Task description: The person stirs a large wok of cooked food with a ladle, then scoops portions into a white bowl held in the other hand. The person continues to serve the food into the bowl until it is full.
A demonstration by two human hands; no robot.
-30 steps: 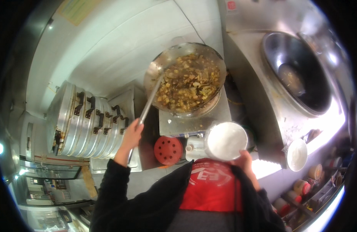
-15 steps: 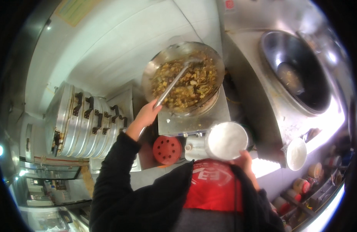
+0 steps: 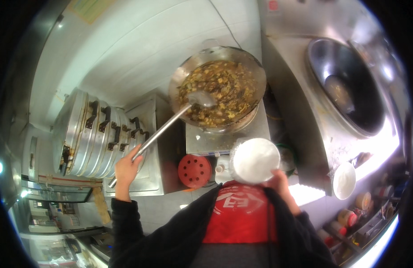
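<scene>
A large wok (image 3: 256, 67) full of chunky brown and yellow food in broth (image 3: 226, 89) stands on a metal stove. My left hand (image 3: 127, 169), left of the wok, is closed round the long metal handle of a ladle (image 3: 158, 129). The ladle's wide head lies over the near left part of the food. Close to my apron, my right hand (image 3: 278, 180) grips the near right rim of a round white bowl (image 3: 256, 161). The bowl hangs in front of the stove, and its inside looks white, with no food visible.
Stacked metal steamer tiers (image 3: 83, 138) with black handles stand at left. A red stool (image 3: 194, 171) with holes sits below the stove. On the right, a dark wok (image 3: 363, 94) is set into a steel counter (image 3: 300, 85), with another white bowl (image 3: 344, 180) nearer me.
My left hand has moved left and toward me, drawing the ladle's head from the far part of the food to the near left. The bowl in my right hand has shifted slightly left.
</scene>
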